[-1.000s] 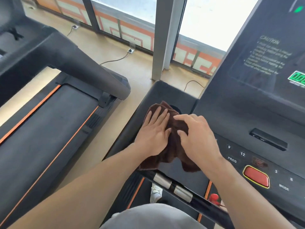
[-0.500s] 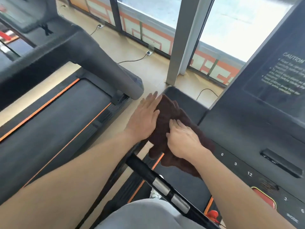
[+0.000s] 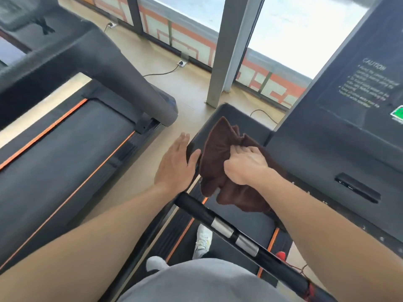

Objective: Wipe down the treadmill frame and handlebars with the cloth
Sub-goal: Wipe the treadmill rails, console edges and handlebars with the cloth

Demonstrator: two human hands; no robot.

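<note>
1. Center frame: your right hand has its fingers curled, bunching the brown cloth on the treadmill's side tray, left of the console.
2. Cloth spills out fwd and below those fingers.
3. Your left hand is flat, fingers straight and together, thumb at the tray's left edge, just beside the cloth.
4. Handlebar runs lower center.

The treadmill's black side tray, left of the console, carries a crumpled brown cloth that spreads from the tray's middle over its near edge and hangs down there. The right hand lies on the cloth, fingers curled into its folds. The left hand, fingers straight, touches the tray's left edge, its thumb reaching just beside the cloth.
</note>
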